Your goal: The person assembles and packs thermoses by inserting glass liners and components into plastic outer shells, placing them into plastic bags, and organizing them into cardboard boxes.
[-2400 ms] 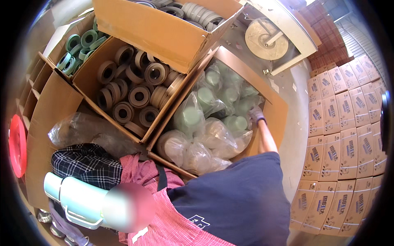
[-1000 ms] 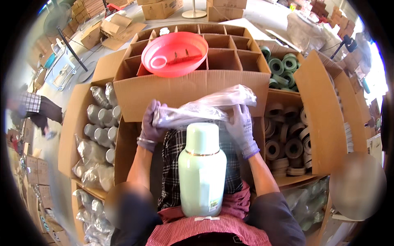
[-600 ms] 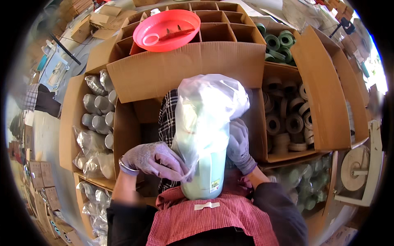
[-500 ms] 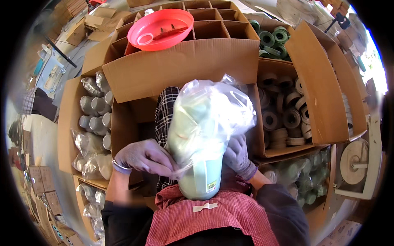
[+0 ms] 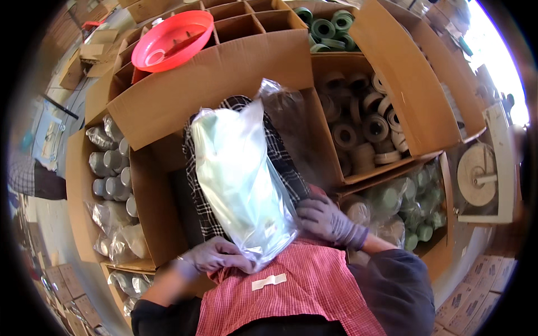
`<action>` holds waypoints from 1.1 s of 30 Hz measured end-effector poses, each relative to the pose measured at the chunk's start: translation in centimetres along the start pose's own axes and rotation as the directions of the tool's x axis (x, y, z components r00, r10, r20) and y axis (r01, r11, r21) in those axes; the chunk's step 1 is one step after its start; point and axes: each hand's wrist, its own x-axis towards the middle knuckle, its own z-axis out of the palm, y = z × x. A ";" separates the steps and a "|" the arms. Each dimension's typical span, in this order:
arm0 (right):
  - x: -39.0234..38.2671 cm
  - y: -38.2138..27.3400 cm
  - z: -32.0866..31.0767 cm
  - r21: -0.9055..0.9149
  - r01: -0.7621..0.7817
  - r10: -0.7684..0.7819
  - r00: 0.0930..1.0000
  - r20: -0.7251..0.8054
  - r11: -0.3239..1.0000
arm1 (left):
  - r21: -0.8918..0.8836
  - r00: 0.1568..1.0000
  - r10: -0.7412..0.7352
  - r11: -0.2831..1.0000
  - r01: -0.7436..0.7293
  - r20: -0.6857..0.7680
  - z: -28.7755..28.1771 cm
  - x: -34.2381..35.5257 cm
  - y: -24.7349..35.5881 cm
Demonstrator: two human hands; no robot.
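Observation:
A pale green cylindrical container [image 5: 232, 168] lies inside a clear plastic bag [image 5: 266, 196], slanting across my lap. My left hand [image 5: 221, 256], in a light purple-grey glove, is closed with its fingers pinching the bag's near left corner. At the bag's near right edge, my right hand [image 5: 329, 222], gloved alike, has its fingers curled in against the plastic; its thumb is hidden. Loose film [image 5: 277, 98] sticks up beyond the container's far end.
A divided carton [image 5: 230, 73] stands ahead with a red plastic basin [image 5: 174, 42] on it. White rings [image 5: 375, 127] and green rings [image 5: 322, 28] fill boxes to the right. Grey cups [image 5: 115, 162] sit in a left box; bagged green pieces [image 5: 412, 204] lie at right.
The container has gone from standing upright to lying tilted away, with the bag now drawn down over its near end. Both hands have moved to the bag's near corners. The view has shifted.

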 end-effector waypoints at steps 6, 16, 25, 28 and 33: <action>9.7 -2.3 -8.4 0.678 -0.398 0.657 0.735 -0.168 0.619 | 0.164 0.951 -0.094 0.985 0.046 0.295 7.0 7.3 3.5; -0.4 -3.6 -12.0 0.991 0.063 0.986 0.116 -0.122 0.115 | 0.477 0.798 -0.191 0.869 -0.135 0.572 5.1 7.8 8.9; -20.4 0.0 -11.0 0.615 -0.375 0.338 -0.584 -0.738 0.694 | 0.345 0.946 0.314 0.882 -0.320 0.075 3.7 12.4 10.0; -27.3 3.9 -4.4 0.747 -0.311 0.386 -0.704 -0.597 0.588 | 0.425 0.958 0.277 0.861 -0.280 0.071 3.7 13.0 9.9; -32.9 12.2 9.5 0.935 -0.254 0.302 -0.896 -0.324 0.249 | 0.464 0.975 0.215 0.860 -0.213 0.049 4.9 13.5 10.5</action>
